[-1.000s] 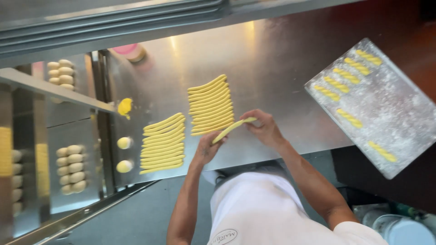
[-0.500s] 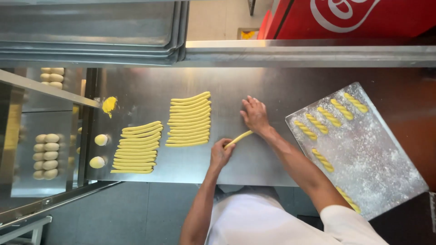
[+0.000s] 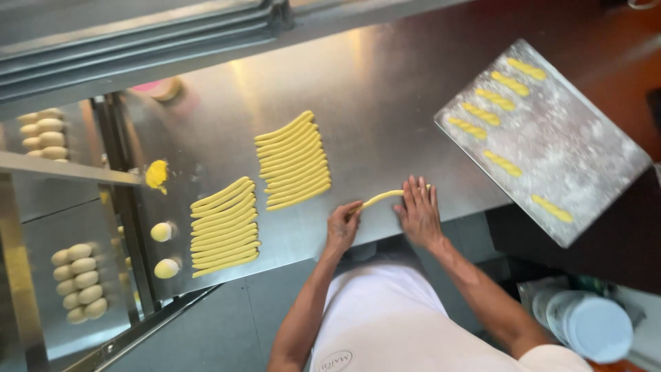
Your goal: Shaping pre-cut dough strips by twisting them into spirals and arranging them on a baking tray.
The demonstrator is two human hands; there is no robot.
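Observation:
A thin yellow dough strand (image 3: 382, 198) lies on the steel table (image 3: 385, 103) near its front edge. My left hand (image 3: 342, 227) is curled over the strand's left end. My right hand (image 3: 418, 210) lies flat on its right end, fingers spread. Beyond my hands two rows of finished yellow strands (image 3: 295, 162) (image 3: 225, 227) lie side by side. To the right sits a floured metal tray (image 3: 585, 158) holding several short twisted yellow pieces (image 3: 480, 114).
Two pale yellow dough balls (image 3: 162, 231) and a yellow lump (image 3: 157, 173) sit at the table's left end. Racks at the left hold pale dough pieces (image 3: 81, 282). A round white stack (image 3: 595, 324) stands at the bottom right.
The strand, earlier held slanted between both hands, now lies on the table. My right hand has flattened onto it, and both hands sit closer to the front edge.

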